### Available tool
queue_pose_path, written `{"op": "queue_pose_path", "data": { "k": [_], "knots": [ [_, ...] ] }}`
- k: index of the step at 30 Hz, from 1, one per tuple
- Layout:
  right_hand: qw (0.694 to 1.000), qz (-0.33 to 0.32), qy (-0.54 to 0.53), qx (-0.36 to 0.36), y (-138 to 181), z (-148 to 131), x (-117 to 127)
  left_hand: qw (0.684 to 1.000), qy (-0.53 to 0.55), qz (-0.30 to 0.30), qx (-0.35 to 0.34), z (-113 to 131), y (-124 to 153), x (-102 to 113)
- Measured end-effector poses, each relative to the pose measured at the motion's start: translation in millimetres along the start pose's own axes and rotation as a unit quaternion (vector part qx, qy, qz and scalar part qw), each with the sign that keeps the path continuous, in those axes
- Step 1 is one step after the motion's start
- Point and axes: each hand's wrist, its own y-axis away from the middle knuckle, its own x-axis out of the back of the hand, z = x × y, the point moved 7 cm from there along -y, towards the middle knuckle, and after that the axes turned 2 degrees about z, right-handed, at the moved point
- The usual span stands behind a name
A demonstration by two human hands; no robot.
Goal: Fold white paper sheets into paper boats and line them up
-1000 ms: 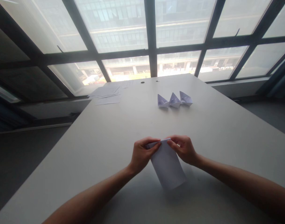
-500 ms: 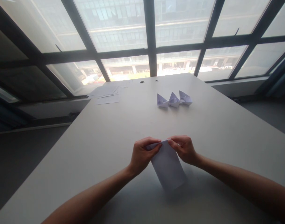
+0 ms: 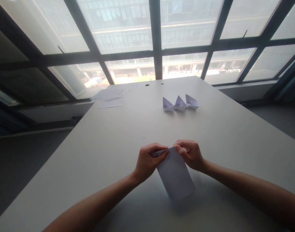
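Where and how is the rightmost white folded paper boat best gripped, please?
Pinch lightly, probably at the right edge of the rightmost white folded paper boat, coming from the right: that side has no neighbour, while the middle white paper boat crowds its left.

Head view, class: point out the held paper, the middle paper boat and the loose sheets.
Held paper (image 3: 176, 177), head view: broad face.
Middle paper boat (image 3: 180, 104), head view: its centre.
Loose sheets (image 3: 111, 103), head view: nearest sheet.

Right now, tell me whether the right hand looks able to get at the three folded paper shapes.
Probably, with a forward stretch: no object shows between the right hand and the folded paper shapes farther up the table. It would likely have to let go of the white paper first.
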Motion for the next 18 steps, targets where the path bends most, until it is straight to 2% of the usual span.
{"op": "queue_pose_path", "data": {
  "k": [13,18],
  "knots": [
    [1.000,-0.012,-0.006,0.016,-1.0,-5.9,-1.8,1.000,-0.022,0.006,-0.008,4.3,0.5,2.7],
    [1.000,-0.014,-0.015,0.017,-1.0,-6.5,-1.6,0.999,0.016,0.005,0.037,-0.8,-0.5,1.7]
  ]
}}
